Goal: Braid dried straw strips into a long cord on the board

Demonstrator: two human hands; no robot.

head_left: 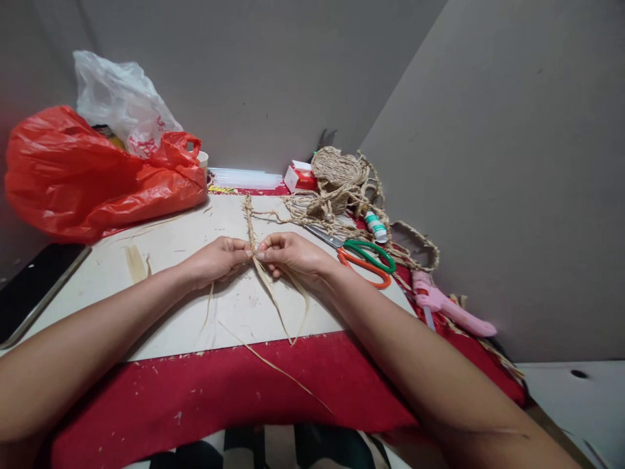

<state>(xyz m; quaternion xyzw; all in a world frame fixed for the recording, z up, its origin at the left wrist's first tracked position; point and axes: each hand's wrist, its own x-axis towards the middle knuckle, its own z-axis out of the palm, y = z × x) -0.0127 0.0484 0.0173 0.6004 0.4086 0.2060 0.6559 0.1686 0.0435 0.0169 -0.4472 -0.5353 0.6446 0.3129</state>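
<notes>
Legible text: none. Marks noted, head view: clear plastic bag, red print low on its side, crumpled, characters not resolved. Small red-and-white box, faint marks on red face, too small to read. Small white bottle, green label with pale lettering, blurred; wording, brand and any numbers not readable.

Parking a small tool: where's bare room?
Mostly bare, some scraps: white board between red bag and left hand; red cloth left of the loose strand. Crowded: behind and right of the right hand, with rope, scissors and pink glue gun.
</notes>
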